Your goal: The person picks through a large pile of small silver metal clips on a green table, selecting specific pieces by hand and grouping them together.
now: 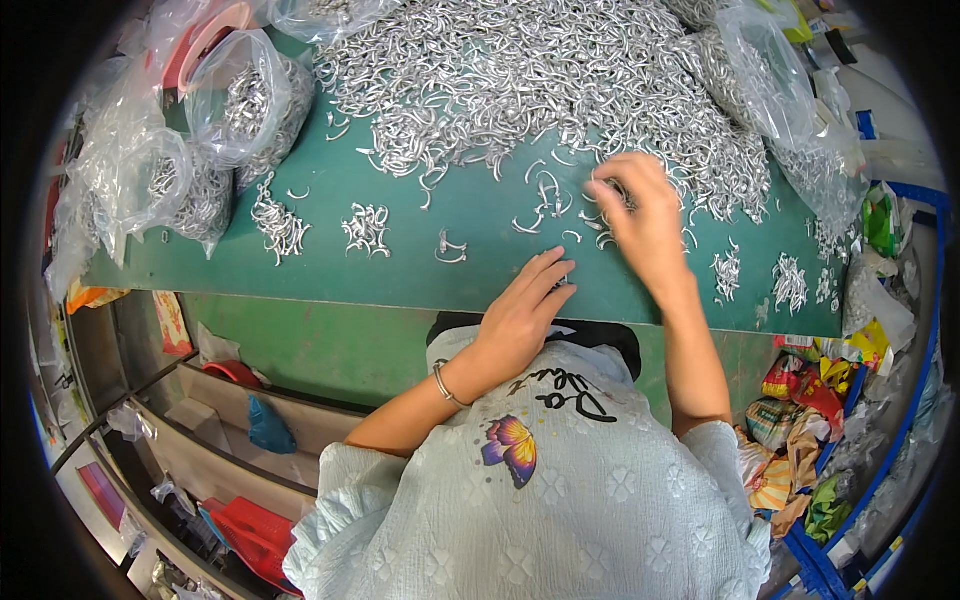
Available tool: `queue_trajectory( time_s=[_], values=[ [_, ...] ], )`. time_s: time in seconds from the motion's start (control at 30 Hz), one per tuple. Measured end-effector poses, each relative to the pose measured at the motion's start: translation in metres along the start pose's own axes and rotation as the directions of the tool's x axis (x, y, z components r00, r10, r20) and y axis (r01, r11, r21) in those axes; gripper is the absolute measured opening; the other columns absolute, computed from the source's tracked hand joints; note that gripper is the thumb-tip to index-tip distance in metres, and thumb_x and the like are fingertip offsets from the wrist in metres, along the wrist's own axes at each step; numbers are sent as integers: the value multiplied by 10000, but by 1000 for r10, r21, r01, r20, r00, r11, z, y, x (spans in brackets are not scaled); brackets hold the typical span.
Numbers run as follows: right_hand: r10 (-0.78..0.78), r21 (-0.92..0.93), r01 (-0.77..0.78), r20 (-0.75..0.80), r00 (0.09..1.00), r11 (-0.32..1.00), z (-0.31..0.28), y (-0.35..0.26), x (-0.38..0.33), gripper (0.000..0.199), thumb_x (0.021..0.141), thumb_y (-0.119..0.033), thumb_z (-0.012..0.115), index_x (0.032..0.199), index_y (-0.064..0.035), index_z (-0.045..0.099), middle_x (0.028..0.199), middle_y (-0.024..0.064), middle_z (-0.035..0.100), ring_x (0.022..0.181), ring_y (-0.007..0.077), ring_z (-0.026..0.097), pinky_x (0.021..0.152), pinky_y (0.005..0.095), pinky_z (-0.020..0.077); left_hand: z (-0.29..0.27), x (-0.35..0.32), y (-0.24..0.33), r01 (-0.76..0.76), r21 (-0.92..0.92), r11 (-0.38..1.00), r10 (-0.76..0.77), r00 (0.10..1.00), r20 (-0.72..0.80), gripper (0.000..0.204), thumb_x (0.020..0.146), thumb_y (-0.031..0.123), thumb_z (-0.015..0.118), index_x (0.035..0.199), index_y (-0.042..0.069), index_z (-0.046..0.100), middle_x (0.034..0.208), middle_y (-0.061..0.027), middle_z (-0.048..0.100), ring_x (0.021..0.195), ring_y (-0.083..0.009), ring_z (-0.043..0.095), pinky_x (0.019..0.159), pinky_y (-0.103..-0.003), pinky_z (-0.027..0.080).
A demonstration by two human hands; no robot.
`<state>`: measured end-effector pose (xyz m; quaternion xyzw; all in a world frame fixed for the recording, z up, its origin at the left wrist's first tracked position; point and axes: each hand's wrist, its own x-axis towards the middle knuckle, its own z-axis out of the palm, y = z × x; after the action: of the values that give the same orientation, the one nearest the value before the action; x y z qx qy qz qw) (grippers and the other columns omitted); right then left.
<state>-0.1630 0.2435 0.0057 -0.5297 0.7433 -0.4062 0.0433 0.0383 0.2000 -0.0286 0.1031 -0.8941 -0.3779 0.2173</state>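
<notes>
In the head view, a green counter (pixel 470 215) with a smooth matte top is seen, its far half covered by a big heap of small curved metal hooks (pixel 520 70), silvery and shiny, tangled together. Smaller counted-looking clusters of hooks (pixel 366 229) are laid out in a row nearer the front edge. Clear crinkled plastic bags (pixel 240 100) holding more hooks are stood at the left, and another clear bag (pixel 770 90) is slumped at the right; their upper parts are cut off by the dark rim.

The right hand (pixel 645 215) is curled at the heap's near edge, its fingertips pinched on a few hooks, though how many cannot be told. The left hand (pixel 522 305) is laid flat near the front edge, fingers narrowly spread, holding nothing that is seen. A thin metal bracelet (pixel 446 385) is worn on that wrist.
</notes>
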Motion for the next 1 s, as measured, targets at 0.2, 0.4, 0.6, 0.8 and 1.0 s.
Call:
queue_trajectory(
  time_s=[0.2, 0.4, 0.6, 0.8, 1.0],
  values=[
    [1, -147, 30, 211, 977, 989, 27, -9, 1, 131, 775, -106, 739, 840, -37, 650, 869, 88, 590, 883, 288, 542, 798, 389, 429, -2, -1, -4, -5, -15, 1000, 5, 1000, -8, 286, 726, -98, 635, 1004, -31, 639, 1251, -163, 580, 1284, -377, 489, 1007, -441, 468],
    [174, -34, -171, 182, 968, 985, -5, 1, 11, 126, 779, -82, 728, 872, -30, 661, 881, 92, 589, 888, 292, 540, 826, 394, 428, -3, 1, 1, 13, -59, 998, -15, 1000, -21, 274, 740, -92, 635, 1004, -18, 644, 1266, -162, 577, 1285, -374, 488, 1041, -464, 444],
    [-23, -220, 78, 241, 970, 972, 15, 2, 6, 202, 762, -124, 746, 919, -44, 648, 970, 73, 577, 957, 281, 523, 838, 392, 399, -5, -2, 0, 11, -50, 999, -12, 1000, -26, 280, 735, -96, 634, 1003, -16, 648, 1269, -164, 578, 1277, -375, 495, 1042, -467, 441],
    [-159, -49, 180, 279, 947, 982, 21, -18, -2, 146, 767, -116, 733, 863, -63, 637, 992, 67, 558, 954, 264, 500, 818, 382, 377, -3, -4, -1, 7, -60, 998, -9, 999, -32, 279, 733, -97, 635, 1000, -17, 650, 1247, -162, 585, 1268, -375, 502, 1016, -450, 456],
    [-68, -72, 92, 281, 957, 993, 4, -4, -3, 85, 808, -105, 703, 847, -48, 653, 942, 64, 582, 926, 262, 517, 828, 376, 376, -5, -3, 1, 8, -61, 998, -10, 999, -34, 244, 752, -88, 634, 984, -13, 649, 1240, -158, 587, 1263, -372, 507, 1000, -449, 465]
  ],
)
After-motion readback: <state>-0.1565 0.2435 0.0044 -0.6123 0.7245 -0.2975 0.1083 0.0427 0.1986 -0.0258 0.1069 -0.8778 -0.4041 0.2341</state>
